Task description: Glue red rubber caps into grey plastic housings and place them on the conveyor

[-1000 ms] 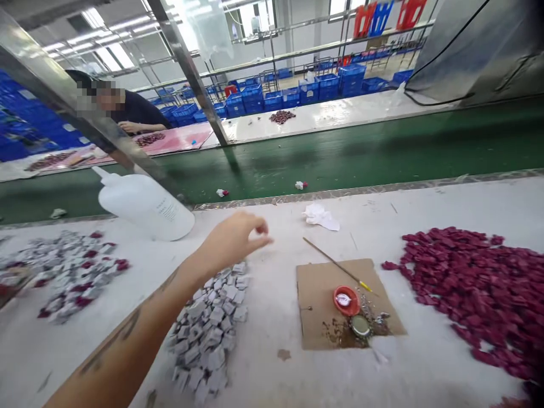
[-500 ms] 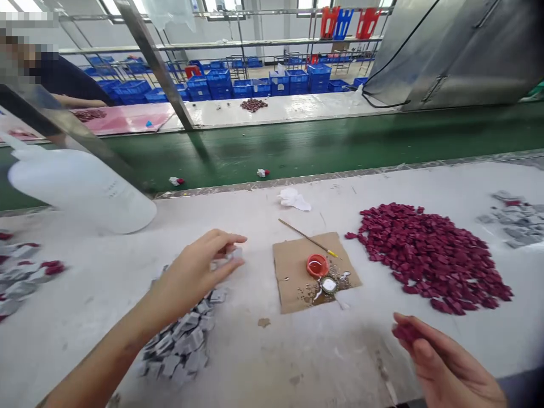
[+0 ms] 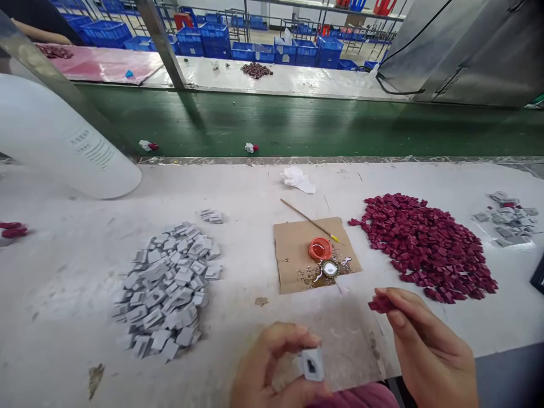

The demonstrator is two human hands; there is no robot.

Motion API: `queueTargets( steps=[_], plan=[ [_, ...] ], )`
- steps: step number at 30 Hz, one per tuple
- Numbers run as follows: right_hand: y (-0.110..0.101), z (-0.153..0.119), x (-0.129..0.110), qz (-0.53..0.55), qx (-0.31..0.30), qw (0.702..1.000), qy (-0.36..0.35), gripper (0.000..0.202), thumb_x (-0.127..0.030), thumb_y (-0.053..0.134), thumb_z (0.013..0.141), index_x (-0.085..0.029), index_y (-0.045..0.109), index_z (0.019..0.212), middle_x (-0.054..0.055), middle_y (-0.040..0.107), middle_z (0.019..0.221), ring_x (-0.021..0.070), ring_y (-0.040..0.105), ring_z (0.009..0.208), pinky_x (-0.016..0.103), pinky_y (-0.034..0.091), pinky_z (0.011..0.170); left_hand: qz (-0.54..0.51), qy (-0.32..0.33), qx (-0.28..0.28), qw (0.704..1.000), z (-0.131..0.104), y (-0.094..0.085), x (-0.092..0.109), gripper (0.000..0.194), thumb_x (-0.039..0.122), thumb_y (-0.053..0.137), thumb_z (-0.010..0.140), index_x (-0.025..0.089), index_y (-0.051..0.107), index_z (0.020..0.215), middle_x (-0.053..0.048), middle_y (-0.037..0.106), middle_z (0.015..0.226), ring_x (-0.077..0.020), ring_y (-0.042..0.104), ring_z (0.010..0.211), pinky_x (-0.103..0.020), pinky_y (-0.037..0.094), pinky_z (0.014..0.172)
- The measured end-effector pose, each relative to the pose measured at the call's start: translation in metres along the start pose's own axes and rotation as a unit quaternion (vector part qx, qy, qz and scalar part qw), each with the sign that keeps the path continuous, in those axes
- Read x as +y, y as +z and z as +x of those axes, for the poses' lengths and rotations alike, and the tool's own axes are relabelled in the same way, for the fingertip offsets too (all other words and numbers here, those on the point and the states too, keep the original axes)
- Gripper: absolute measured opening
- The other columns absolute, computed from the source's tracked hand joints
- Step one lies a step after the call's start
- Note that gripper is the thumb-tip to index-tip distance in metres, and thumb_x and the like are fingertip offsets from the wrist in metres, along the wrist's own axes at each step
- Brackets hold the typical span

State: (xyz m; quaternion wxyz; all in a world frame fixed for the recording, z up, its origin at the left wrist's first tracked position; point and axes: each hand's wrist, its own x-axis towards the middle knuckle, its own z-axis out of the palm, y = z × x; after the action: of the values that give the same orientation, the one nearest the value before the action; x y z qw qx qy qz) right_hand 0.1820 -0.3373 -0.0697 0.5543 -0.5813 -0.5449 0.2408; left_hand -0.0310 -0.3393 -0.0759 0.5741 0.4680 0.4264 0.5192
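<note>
My left hand (image 3: 276,365) is low in the middle of the view, its thumb and fingers closed on a small grey block (image 3: 312,364) with a dark recess. To its right, my right hand (image 3: 429,340) pinches a dark red piece (image 3: 381,304). Beyond the hands lies a brown cardboard sheet (image 3: 293,243) bearing a red cap (image 3: 320,248) of liquid, a small round dish (image 3: 330,268) and a thin stick (image 3: 308,219). Grey blocks form a pile (image 3: 170,283) on the left, and dark red pieces form a pile (image 3: 425,246) on the right.
A large white bottle (image 3: 63,141) lies at the left. White crumpled tissue (image 3: 297,179) sits behind the cardboard. A green conveyor (image 3: 297,122) with two small grey-and-red pieces crosses behind the table. Loose grey parts (image 3: 508,218) lie far right. Another person's arm (image 3: 40,32) shows top left.
My left hand has moved from the grey pile toward me, right and down, with a grey block in its fingers. My right hand has shifted slightly left and up, still pinching the red piece.
</note>
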Motion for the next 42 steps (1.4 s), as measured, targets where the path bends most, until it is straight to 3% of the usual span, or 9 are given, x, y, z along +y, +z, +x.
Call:
queueTargets(
  steps=[5, 9, 11, 17, 24, 30, 33, 37, 42],
  plan=[
    [0.012, 0.019, -0.001, -0.143, -0.023, 0.985, -0.09, 0.029, -0.012, 0.063, 0.085, -0.027, 0.067, 0.109, 0.0, 0.068, 0.1, 0.0115, 0.065, 0.091, 0.02, 0.055, 0.077, 0.198, 0.165, -0.104, 0.961, 0.014, -0.011, 0.003, 0.027, 0.022, 0.081, 0.071, 0.021, 0.063, 0.091, 0.0, 0.066, 0.084, -0.0093, 0.067, 0.074, -0.013, 0.053, 0.071],
    [0.023, 0.036, 0.003, -0.229, -0.083, 0.941, -0.234, 0.036, -0.004, 0.062, 0.083, -0.024, 0.065, 0.113, 0.003, 0.068, 0.099, 0.0151, 0.062, 0.09, 0.03, 0.051, 0.082, 0.252, 0.183, -0.106, 0.944, 0.018, -0.015, 0.001, 0.021, 0.022, 0.074, 0.079, 0.02, 0.059, 0.092, -0.003, 0.07, 0.097, -0.0118, 0.069, 0.088, -0.015, 0.053, 0.081],
    [0.026, 0.041, 0.005, -0.244, -0.096, 0.929, -0.259, 0.04, -0.001, 0.061, 0.083, -0.023, 0.064, 0.115, 0.004, 0.069, 0.1, 0.0162, 0.061, 0.09, 0.032, 0.05, 0.081, 0.244, 0.175, -0.109, 0.948, 0.017, -0.014, -0.002, 0.025, 0.024, 0.077, 0.076, 0.022, 0.056, 0.09, 0.0, 0.072, 0.092, -0.0116, 0.07, 0.085, -0.016, 0.054, 0.079],
    [0.03, 0.044, 0.009, -0.258, -0.108, 0.926, -0.254, 0.042, -0.001, 0.06, 0.084, -0.026, 0.063, 0.117, 0.003, 0.069, 0.099, 0.0172, 0.059, 0.09, 0.033, 0.05, 0.078, 0.204, 0.126, -0.127, 0.963, 0.016, -0.013, -0.004, 0.025, 0.025, 0.081, 0.069, 0.023, 0.06, 0.082, 0.002, 0.067, 0.085, -0.0103, 0.068, 0.071, -0.014, 0.054, 0.062],
    [0.032, 0.046, 0.012, -0.266, -0.12, 0.922, -0.255, 0.04, 0.001, 0.06, 0.083, -0.024, 0.065, 0.114, 0.003, 0.069, 0.099, 0.0168, 0.059, 0.091, 0.032, 0.05, 0.08, 0.191, 0.067, -0.096, 0.975, 0.01, -0.011, -0.001, 0.03, 0.017, 0.062, 0.085, 0.03, 0.061, 0.112, -0.002, 0.065, 0.106, -0.0139, 0.067, 0.094, -0.019, 0.055, 0.081],
    [0.031, 0.046, 0.009, -0.25, -0.107, 0.929, -0.253, 0.043, 0.0, 0.062, 0.082, -0.027, 0.065, 0.115, 0.002, 0.069, 0.1, 0.0176, 0.062, 0.091, 0.034, 0.052, 0.079, 0.287, 0.129, -0.071, 0.946, 0.008, -0.009, -0.013, 0.022, 0.01, 0.061, 0.086, 0.024, 0.06, 0.102, -0.002, 0.066, 0.102, -0.0119, 0.066, 0.096, -0.017, 0.051, 0.086],
    [0.03, 0.034, 0.001, -0.202, -0.071, 0.957, -0.197, 0.042, -0.002, 0.063, 0.081, -0.029, 0.065, 0.114, 0.003, 0.068, 0.1, 0.018, 0.064, 0.092, 0.033, 0.055, 0.077, 0.344, 0.158, -0.056, 0.924, 0.008, -0.008, -0.017, 0.022, 0.006, 0.059, 0.086, 0.023, 0.059, 0.1, -0.002, 0.068, 0.096, -0.0134, 0.066, 0.093, -0.02, 0.052, 0.085],
    [0.033, 0.003, -0.013, -0.109, -0.063, 0.989, -0.083, 0.031, -0.006, 0.063, 0.081, -0.026, 0.068, 0.105, 0.002, 0.068, 0.096, 0.0157, 0.066, 0.087, 0.026, 0.059, 0.07, 0.359, 0.125, -0.041, 0.924, 0.006, -0.007, -0.02, 0.022, 0.011, 0.06, 0.085, 0.023, 0.055, 0.103, -0.002, 0.068, 0.088, -0.0158, 0.067, 0.08, -0.023, 0.055, 0.073],
    [0.04, -0.025, -0.013, -0.072, -0.124, 0.985, -0.098, 0.028, -0.004, 0.064, 0.077, -0.022, 0.067, 0.098, 0.004, 0.07, 0.09, 0.0162, 0.069, 0.081, 0.026, 0.06, 0.07, 0.338, 0.114, -0.052, 0.933, 0.005, -0.007, -0.021, 0.021, 0.008, 0.058, 0.087, 0.023, 0.058, 0.101, -0.001, 0.065, 0.087, -0.0132, 0.066, 0.081, -0.021, 0.055, 0.073]
  ],
)
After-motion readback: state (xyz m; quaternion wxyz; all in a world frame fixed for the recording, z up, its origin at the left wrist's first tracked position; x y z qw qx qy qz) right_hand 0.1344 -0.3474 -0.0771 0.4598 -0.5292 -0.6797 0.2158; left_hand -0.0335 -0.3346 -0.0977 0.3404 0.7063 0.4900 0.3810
